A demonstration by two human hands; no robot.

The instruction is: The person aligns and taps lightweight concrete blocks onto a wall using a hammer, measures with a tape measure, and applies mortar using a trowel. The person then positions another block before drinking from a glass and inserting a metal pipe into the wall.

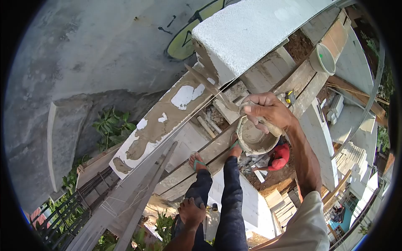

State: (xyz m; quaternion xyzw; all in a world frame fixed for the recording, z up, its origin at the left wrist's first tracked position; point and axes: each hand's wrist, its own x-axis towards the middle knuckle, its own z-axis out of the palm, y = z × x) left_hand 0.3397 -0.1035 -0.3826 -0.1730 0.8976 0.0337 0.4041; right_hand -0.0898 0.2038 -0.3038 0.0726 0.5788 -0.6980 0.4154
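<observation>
My right hand (270,111) is closed around the handle of a trowel (205,80), whose long narrow blade reaches left over the top of a white block wall (183,97). Grey mortar (155,131) covers much of that top in uneven patches, with white block showing between them. Just beneath my right hand, a bucket (255,147) of wet mortar stands on the planks, partly hidden by the hand. My left hand (192,212) rests on my left knee with its fingers apart, holding nothing.
A higher white block (247,37) sits at the wall's far end. My feet stand on narrow planks (213,157) high above the ground. A pale bucket (322,58) and a yellow-black tool (289,97) lie farther along. Below is a person in red (279,158). A taut string runs along the wall.
</observation>
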